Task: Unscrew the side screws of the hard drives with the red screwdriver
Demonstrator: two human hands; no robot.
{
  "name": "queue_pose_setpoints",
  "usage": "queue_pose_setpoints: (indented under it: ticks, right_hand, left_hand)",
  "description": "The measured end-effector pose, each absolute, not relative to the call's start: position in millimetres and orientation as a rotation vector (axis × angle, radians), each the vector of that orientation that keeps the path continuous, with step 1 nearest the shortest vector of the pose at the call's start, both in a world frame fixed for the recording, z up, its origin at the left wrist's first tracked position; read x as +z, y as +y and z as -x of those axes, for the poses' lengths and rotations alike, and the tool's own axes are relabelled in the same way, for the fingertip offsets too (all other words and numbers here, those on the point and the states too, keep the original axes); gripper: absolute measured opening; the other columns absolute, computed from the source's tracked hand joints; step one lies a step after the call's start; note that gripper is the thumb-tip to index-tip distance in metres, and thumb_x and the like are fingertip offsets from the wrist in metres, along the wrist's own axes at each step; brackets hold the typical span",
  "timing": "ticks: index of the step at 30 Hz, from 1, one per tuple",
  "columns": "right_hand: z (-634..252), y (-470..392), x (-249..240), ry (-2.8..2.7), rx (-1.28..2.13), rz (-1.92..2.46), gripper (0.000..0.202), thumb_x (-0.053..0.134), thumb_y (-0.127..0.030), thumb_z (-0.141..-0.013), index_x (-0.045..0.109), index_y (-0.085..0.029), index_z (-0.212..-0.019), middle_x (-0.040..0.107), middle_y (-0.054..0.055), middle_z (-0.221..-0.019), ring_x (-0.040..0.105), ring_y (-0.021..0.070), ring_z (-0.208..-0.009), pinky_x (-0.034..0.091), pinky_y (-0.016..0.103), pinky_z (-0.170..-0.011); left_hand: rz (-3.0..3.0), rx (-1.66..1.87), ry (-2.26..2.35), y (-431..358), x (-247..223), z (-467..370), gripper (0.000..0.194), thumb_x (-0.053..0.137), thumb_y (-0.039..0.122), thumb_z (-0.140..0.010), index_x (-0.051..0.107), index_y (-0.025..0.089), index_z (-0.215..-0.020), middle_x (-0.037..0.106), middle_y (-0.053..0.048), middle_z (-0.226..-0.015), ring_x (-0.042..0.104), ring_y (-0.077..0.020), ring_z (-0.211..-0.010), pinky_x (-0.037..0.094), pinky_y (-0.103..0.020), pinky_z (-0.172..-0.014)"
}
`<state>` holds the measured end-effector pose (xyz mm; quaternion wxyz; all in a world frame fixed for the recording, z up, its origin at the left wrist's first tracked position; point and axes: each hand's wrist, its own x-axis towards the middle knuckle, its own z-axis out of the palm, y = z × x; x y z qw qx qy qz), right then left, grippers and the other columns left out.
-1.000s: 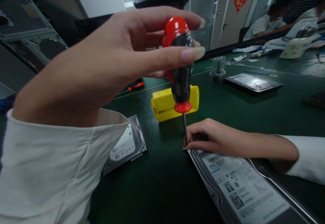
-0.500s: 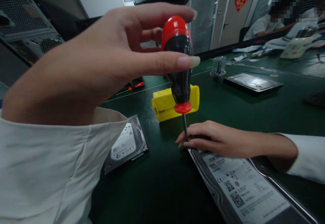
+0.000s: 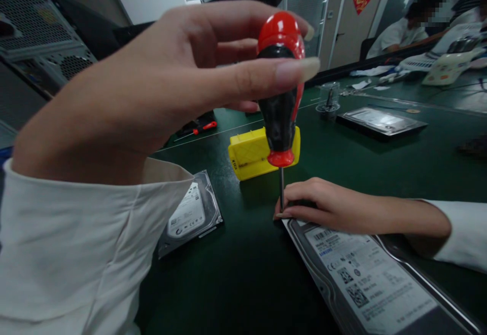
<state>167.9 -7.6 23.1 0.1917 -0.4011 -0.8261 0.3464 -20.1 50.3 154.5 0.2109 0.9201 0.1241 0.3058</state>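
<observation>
My left hand (image 3: pixel 213 66) grips the handle of a red and black screwdriver (image 3: pixel 281 112) between thumb and fingers. The screwdriver stands nearly upright, its shaft pointing down at the far left corner of a hard drive (image 3: pixel 365 274). A white printed label faces up on this drive. My right hand (image 3: pixel 323 203) lies over the drive's far end, with thumb and fingers closed around the corner beside the shaft. The fingers hide the screwdriver's tip, so what it touches cannot be made out.
A second hard drive (image 3: pixel 194 211) lies left of centre, partly behind my left sleeve. Beyond are a yellow plastic bin (image 3: pixel 247 155), a red-handled screwdriver (image 3: pixel 205 127), a clear cup (image 3: pixel 327 99) and another drive (image 3: pixel 382 121). A computer case (image 3: pixel 45 36) stands left; a person (image 3: pixel 399 36) sits far right.
My left hand and the top of the screwdriver handle have moved right, making the screwdriver more upright. The fingers' hold on the handle has shifted slightly. My right hand remains at the drive's corner.
</observation>
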Motion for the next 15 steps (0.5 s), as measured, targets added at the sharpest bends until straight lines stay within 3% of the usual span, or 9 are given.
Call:
queue_pose_setpoints:
  ticks: [3,11,15]
  right_hand:
    - [-166,-7,24,-2.308,0.973,1.149,0.027,0.047,-0.034,-0.091,0.064,-0.013,-0.093,0.066,0.003,-0.09,0.062,0.0112,-0.082,0.045,0.021,-0.073]
    - [-164,-7,24,-2.28,0.992,1.177,0.026,0.05,-0.036,-0.089,0.064,-0.014,-0.088,0.066,0.003,-0.086,0.061,0.0114,-0.079,0.045,0.021,-0.07]
    - [-163,-8,23,-2.298,0.938,1.22,0.028,0.051,-0.038,-0.088,0.064,-0.013,-0.088,0.066,0.004,-0.085,0.061,0.0121,-0.076,0.045,0.022,-0.069]
  left_hand:
    - [-2.605,0.868,0.344,53,153,21,0.045,0.026,0.015,-0.085,0.057,0.013,-0.118,0.063,0.003,-0.099,0.06,-0.0174,-0.096,0.042,-0.043,-0.081]
    - [-2.535,0.815,0.379,54,157,24,0.047,0.032,0.009,-0.083,0.051,0.017,-0.125,0.062,0.004,-0.092,0.059,-0.015,-0.096,0.046,-0.036,-0.08]
    - [-2.342,0.688,0.413,44,163,27,0.049,0.041,0.003,-0.083,0.047,0.019,-0.129,0.063,0.0,-0.107,0.06,-0.018,-0.101,0.051,-0.03,-0.078]
